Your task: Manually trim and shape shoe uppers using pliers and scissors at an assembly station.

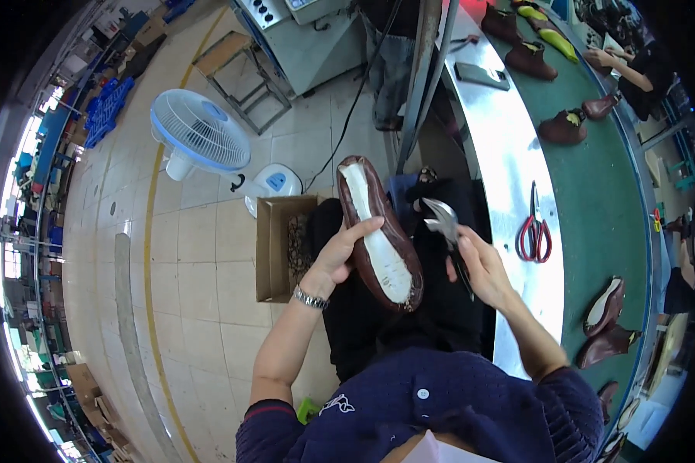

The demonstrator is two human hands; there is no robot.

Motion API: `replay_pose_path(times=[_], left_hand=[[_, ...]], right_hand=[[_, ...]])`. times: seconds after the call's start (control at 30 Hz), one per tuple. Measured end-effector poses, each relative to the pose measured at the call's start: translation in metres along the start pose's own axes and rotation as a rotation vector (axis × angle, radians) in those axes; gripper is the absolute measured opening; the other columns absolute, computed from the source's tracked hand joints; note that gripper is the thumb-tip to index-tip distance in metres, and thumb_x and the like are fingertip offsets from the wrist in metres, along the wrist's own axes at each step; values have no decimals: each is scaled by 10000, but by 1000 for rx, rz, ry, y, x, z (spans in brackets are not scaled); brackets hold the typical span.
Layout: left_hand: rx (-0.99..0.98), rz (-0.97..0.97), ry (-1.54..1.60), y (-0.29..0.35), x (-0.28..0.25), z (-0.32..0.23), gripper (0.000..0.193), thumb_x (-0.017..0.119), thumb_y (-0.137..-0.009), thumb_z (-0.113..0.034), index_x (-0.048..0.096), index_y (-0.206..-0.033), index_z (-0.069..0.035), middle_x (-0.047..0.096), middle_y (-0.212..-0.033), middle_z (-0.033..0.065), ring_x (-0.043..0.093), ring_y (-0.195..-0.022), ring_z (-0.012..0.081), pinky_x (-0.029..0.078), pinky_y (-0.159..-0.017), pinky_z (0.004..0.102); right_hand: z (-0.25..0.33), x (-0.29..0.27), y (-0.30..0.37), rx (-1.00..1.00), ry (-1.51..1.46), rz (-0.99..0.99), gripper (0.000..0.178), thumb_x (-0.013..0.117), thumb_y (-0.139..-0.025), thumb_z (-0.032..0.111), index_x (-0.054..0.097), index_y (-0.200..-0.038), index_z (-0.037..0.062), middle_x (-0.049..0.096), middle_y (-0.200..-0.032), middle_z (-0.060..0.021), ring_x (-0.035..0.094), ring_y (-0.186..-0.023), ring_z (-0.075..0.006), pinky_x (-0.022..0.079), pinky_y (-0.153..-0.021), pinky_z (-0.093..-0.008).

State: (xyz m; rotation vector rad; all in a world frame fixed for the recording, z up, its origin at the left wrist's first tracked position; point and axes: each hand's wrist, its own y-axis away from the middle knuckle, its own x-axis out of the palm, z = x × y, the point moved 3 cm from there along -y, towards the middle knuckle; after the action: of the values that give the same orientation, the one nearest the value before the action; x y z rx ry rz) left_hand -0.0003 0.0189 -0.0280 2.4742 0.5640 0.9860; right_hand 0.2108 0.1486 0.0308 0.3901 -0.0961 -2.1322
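Over my lap, my left hand grips a brown leather shoe upper by its side, thumb lying across the sole. The underside faces up, showing a long white insole board with the leather folded in around its edge. Close by on the right, my right hand is wrapped round the dark handles of a pair of lasting pincers. Their silver head points up and left, apart from the shoe. Part of the handles is hidden by my fingers.
An open cardboard box stands left of my knees, near a standing fan. Red-handled scissors lie on the metal bench. Beyond runs a green conveyor carrying several brown shoes. Across it, another person works.
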Motion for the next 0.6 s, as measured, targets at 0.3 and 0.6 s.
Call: replay_pose_path(times=[0.3, 0.6], left_hand=[[226, 163, -313, 9, -2, 41, 1427, 915, -576, -83, -148, -1522, -197, 206, -1545, 101, 318, -1380, 227, 281, -1133, 389], [366, 401, -480, 5, 3, 85, 1536, 939, -500, -94, -223, -1495, -237, 192, -1558, 150, 276, -1416, 274, 256, -1148, 417]], right_hand=[[-26, -27, 28, 224, -458, 91, 199, 685, -854, 104, 531, -971, 59, 676, -824, -93, 611, -692, -119, 474, -654, -245], [-33, 2, 28, 382, -474, 424, 321, 544, -988, 299, 646, -976, -5, 633, -711, -40, 551, -608, -82, 435, -591, -225]])
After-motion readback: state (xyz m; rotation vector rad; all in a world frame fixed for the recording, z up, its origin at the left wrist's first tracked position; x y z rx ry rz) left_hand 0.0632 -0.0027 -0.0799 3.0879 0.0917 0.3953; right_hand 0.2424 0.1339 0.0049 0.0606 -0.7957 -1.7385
